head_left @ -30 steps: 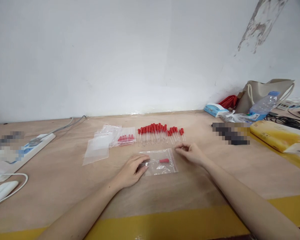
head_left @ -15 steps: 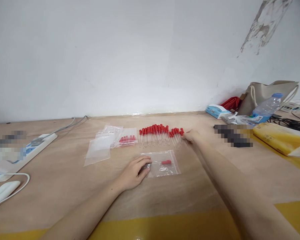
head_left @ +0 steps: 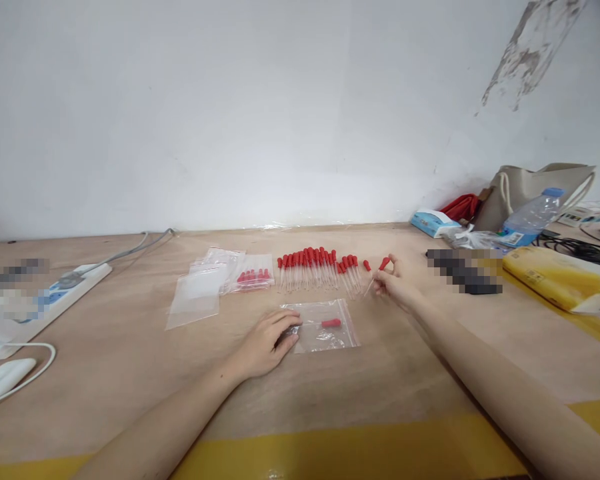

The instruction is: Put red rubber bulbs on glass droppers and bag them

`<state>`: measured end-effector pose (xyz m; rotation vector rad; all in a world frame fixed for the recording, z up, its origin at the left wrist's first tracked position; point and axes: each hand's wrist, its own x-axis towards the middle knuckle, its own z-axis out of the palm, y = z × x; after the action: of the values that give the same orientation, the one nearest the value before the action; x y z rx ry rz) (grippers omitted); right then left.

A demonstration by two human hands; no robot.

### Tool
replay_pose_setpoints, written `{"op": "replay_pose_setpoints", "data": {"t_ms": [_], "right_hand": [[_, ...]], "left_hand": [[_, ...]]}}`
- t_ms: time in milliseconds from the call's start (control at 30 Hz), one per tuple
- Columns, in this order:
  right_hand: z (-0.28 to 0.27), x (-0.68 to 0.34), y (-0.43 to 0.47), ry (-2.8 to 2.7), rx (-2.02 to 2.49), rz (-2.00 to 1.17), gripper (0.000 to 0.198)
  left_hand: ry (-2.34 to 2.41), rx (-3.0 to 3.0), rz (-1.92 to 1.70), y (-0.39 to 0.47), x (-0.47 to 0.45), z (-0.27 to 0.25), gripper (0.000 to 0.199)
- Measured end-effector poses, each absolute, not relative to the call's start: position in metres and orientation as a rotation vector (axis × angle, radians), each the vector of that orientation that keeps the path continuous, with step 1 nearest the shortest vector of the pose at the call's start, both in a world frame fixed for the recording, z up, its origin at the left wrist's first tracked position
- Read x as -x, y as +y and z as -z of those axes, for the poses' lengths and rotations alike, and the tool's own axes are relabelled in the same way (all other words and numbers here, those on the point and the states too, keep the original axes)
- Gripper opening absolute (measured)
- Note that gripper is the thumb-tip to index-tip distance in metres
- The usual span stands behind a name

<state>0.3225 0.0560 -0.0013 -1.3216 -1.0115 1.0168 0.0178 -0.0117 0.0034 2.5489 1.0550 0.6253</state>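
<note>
A glass dropper with a red rubber bulb (head_left: 385, 264) is pinched in my right hand (head_left: 393, 283), tilted, its thin tube pointing down and left. Just left of it another red bulb (head_left: 367, 265) lies on the table. My left hand (head_left: 267, 343) rests with fingers apart at the left end of a clear zip bag (head_left: 325, 341), its fingertips touching the plastic. One dropper (head_left: 331, 323) lies flat inside this bag, its tube end partly under my fingers. Behind the bag, several droppers (head_left: 310, 260) lie side by side, red bulbs toward the wall.
Left of the row lie flat clear bags (head_left: 195, 297) and a bag holding several red-bulbed droppers (head_left: 254, 275). A power strip (head_left: 87, 283) sits at the left. Toward the right are a tissue pack (head_left: 434, 223), a bottle (head_left: 535, 217) and a yellow package (head_left: 555, 273).
My right hand has lifted a dropper from the right end of the row and moved slightly right with it. My left hand and the bag under it stay in place.
</note>
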Motion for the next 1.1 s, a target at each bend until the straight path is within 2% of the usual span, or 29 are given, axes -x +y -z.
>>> {"op": "replay_pose_setpoints", "data": {"t_ms": [133, 367, 500, 733, 833, 967, 1100], "right_hand": [[0.006, -0.300, 0.024, -0.991, 1.225, -1.062, 0.070], [0.019, -0.280, 0.009, -0.950, 1.119, -1.156, 0.043], [0.023, -0.279, 0.005, -1.196, 1.127, -1.212, 0.034], [0.024, -0.279, -0.001, -1.900, 1.196, -0.643, 0.018], [0.023, -0.274, -0.002, -2.033, 1.171, -0.488, 0.019], [0.019, -0.281, 0.006, -2.023, 1.221, -0.466, 0.019], [0.010, -0.314, 0.037, -1.696, 1.695, -0.336, 0.016]], "left_hand": [[1.049, -2.551, -0.622, -0.011, -0.018, -0.002, 0.028], [1.052, -2.553, -0.633, -0.011, -0.018, -0.003, 0.028], [1.069, -2.534, -0.650, -0.013, -0.019, -0.004, 0.036], [1.091, -2.527, -0.638, -0.014, -0.019, -0.005, 0.036], [1.085, -2.523, -0.635, -0.014, -0.020, -0.006, 0.035], [1.049, -2.503, -0.674, -0.014, -0.020, -0.006, 0.026], [1.054, -2.456, -0.677, -0.014, -0.020, -0.006, 0.014]]}}
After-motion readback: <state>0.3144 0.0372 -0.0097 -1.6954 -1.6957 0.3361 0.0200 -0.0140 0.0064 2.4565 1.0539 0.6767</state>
